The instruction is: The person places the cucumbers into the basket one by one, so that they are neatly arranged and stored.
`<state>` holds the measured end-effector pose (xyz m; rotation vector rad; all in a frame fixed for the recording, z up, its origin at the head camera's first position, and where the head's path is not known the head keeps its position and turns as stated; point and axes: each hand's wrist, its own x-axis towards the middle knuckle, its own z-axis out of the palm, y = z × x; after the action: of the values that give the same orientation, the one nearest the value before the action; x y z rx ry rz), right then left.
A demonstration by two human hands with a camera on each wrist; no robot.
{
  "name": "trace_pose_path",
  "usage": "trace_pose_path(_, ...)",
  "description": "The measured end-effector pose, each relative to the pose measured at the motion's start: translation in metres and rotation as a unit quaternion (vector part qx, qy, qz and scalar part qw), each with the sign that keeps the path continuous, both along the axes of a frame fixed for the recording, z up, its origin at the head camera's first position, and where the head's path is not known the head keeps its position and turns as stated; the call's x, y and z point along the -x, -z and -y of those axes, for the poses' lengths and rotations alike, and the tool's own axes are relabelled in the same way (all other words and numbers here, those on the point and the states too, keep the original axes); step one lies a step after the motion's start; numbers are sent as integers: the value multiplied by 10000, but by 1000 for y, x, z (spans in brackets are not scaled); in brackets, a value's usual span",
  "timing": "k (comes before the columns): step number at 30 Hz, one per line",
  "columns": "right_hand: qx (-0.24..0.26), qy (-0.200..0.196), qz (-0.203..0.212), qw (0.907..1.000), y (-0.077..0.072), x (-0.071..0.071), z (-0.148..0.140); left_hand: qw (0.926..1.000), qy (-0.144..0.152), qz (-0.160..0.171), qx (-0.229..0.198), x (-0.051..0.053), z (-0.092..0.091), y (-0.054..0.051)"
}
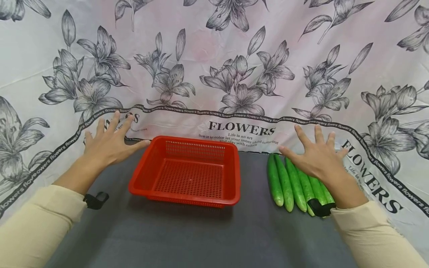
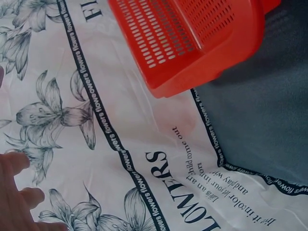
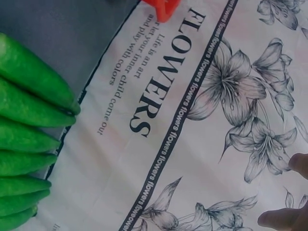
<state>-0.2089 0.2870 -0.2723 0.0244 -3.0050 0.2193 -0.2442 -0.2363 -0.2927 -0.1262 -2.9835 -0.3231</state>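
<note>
A red perforated plastic basket (image 1: pixel 191 197) stands in the middle of the grey tabletop, with nothing inside it. To its right, several green cucumbers (image 1: pixel 275 182) lie side by side in a row. My left hand (image 1: pixel 108 143) is raised near the basket's left side, fingers spread, holding nothing. Over the cucumbers hovers my right hand (image 1: pixel 316 158), likewise with spread fingers and nothing held; it hides part of them. The left wrist view shows the basket (image 2: pixel 207 72) and some fingertips at the edge. Cucumber ends (image 3: pixel 29 110) fill the left of the right wrist view.
A white cloth (image 1: pixel 187 123) printed with grey lilies and the word FLOWERS hangs behind and around the grey table (image 1: pixel 187 238). A black strap (image 1: pixel 96 200) shows at the left wrist and another strap (image 1: pixel 320 207) at the right.
</note>
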Motion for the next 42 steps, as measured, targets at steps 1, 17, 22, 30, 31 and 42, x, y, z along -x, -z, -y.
trace_pose_path(1,11,2,15,10000,0,-1,-1,10000,6,11,-6,-1,0,1)
trace_pose_path(17,34,-103,93,9999,0,-7,-21,9998,69,-164,-103,-10,-3,19)
trace_pose_path(22,135,-114,114,9998,1,-10,-28,9996,141,-208,-118,-13,-5,28)
trace_pose_path(30,296,-112,-23,9995,2,-11,-41,9990,185,-403,-78,-18,-7,40)
trace_pose_path(31,311,-121,-65,9994,2,-11,-43,9990,194,-400,-74,-18,-7,42)
trace_pose_path(42,468,-246,-279,9982,15,-9,-69,9985,278,-391,-270,-22,-7,65)
